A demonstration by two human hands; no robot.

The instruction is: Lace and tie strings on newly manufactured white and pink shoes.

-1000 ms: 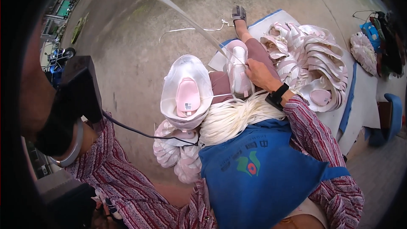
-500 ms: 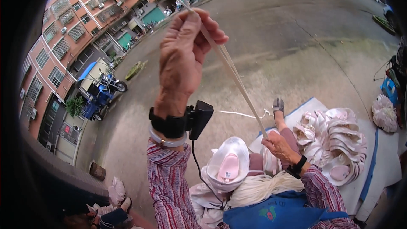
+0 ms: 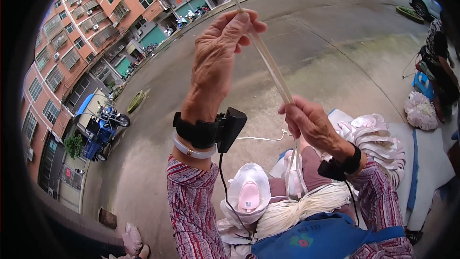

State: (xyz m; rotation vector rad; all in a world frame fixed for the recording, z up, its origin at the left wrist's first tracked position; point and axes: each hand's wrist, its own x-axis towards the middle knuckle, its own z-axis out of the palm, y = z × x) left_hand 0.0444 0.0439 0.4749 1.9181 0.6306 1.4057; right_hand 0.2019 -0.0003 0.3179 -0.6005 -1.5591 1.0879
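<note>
A pale shoelace [image 3: 272, 67], running as doubled strands, is stretched on a slant between my two hands. My left hand [image 3: 221, 52], raised high, pinches its upper end between thumb and fingers. Lower and to the right, my right hand [image 3: 314, 122] is closed around the strands, whose tails hang below it. Under those tails a white shoe [image 3: 294, 182] rests between my thighs. Left of it lies a white shoe upper with a pink insole [image 3: 248, 195]. A thick bundle of cream laces [image 3: 306, 206] lies across my lap, above the blue apron [image 3: 311, 237].
White shoe uppers [image 3: 378, 139] are heaped on a pale sheet [image 3: 429, 163] at my right. A loose white cord [image 3: 261, 138] lies on the concrete ahead. Another person [image 3: 437, 57] is at the right edge, near a white bundle [image 3: 420, 110]. A blue three-wheeler [image 3: 98, 129] stands far left.
My right hand has risen from near my lap toward my left hand, so the span of lace between them is shorter. My left hand keeps its pinch. The view has shifted somewhat.
</note>
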